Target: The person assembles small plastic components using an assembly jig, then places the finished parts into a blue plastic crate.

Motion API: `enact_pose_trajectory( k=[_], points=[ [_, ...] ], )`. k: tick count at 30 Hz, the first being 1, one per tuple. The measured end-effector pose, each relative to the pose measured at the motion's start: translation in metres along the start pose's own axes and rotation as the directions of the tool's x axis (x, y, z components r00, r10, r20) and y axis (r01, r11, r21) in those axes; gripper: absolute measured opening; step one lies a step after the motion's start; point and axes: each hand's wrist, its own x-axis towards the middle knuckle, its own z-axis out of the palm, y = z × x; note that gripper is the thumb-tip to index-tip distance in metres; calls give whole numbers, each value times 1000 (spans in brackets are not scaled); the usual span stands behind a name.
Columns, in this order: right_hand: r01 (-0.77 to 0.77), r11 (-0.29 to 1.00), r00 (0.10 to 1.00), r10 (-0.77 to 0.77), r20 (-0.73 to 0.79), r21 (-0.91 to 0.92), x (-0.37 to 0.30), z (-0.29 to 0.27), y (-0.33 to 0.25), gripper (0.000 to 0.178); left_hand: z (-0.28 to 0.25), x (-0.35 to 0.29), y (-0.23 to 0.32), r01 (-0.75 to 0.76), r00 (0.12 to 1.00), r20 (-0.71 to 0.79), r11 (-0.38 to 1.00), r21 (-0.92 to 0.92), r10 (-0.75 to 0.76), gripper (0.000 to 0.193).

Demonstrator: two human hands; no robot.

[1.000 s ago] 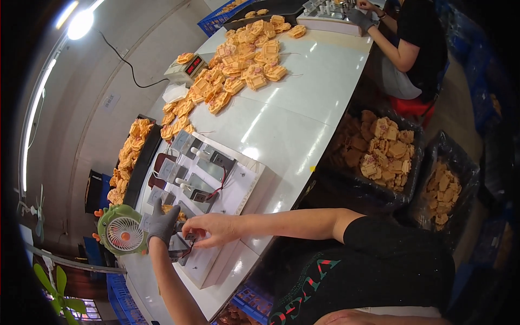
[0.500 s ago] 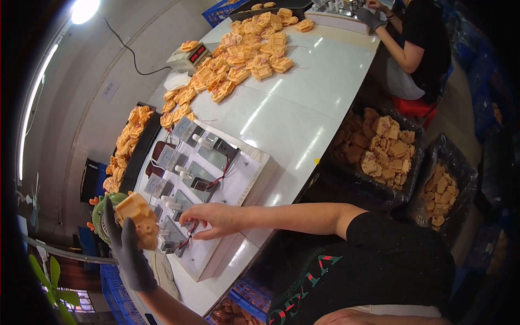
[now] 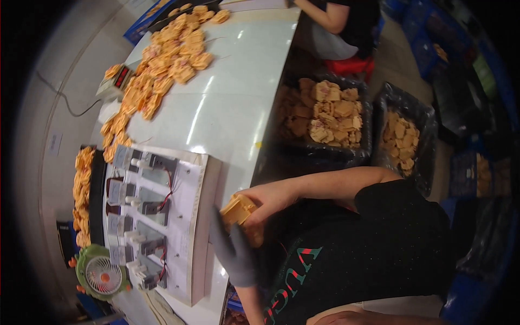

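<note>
Orange part [image 3: 239,209] btwn both hands, blurred; lower half hidden.

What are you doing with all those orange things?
A person holds a small orange block in front of their chest, the bare right hand gripping it and the grey-gloved left hand just beneath. Beside them on the white table lies a white board of small fixtures with wires. More orange blocks sit piled on the table and in dark bins. Another person's arm is across the table.
</note>
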Motion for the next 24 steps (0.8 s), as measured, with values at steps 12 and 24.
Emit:
enact_pose_trajectory(
  k=[12,24],
  points=[
    [-127,814,599,518,-611,566,-211,-100,158,44,-20,10,-1,-128,971,213,988,91,106,40],
    [59,838,-649,445,-617,543,-464,-137,150,49,-14,8,4,-127,919,383,990,65,93,40]
  ],
)
